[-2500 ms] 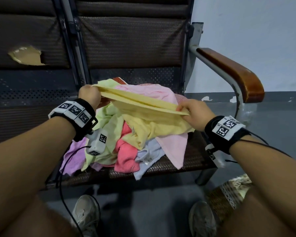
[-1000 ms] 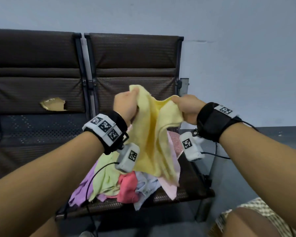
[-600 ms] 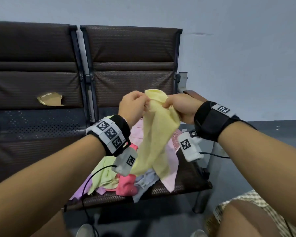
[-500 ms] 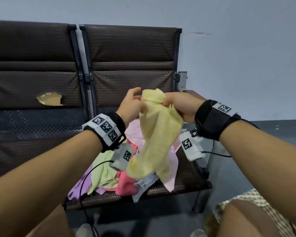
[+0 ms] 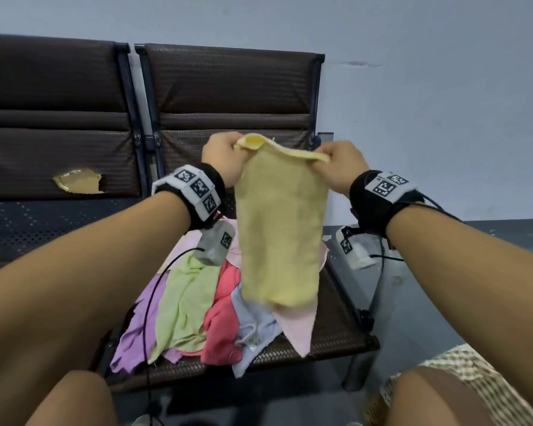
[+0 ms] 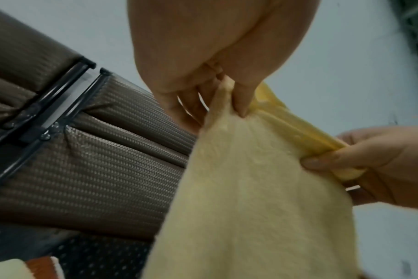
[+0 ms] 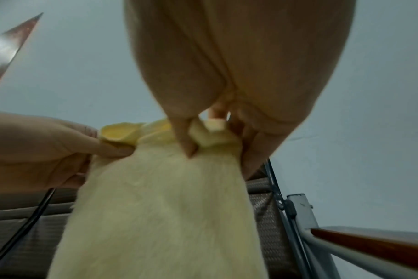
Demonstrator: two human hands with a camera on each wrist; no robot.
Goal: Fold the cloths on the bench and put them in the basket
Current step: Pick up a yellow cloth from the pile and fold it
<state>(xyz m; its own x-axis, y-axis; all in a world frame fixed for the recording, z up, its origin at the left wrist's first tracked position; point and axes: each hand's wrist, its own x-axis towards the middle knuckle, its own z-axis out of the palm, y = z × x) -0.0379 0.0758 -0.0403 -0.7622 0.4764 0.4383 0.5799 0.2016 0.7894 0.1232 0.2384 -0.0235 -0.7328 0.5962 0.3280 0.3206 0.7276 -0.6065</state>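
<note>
Left hand [image 5: 225, 158] pinches top left corner of yellow cloth [image 5: 279, 232], thumb and fingers closed tight on fabric. Right hand [image 5: 340, 167] pinches top right corner same way. Hands near each other, raised in front of bench [image 5: 228, 96] backrest. Cloth folded, hangs straight down between hands — long axis vertical, top edge roughly level, lower end free above pile [image 5: 197, 312] of cloths: green, red, purple, pale blue, pink, heaped on bench seat. Basket corner [image 5: 462, 382] — woven, low right, by person's knee.
</note>
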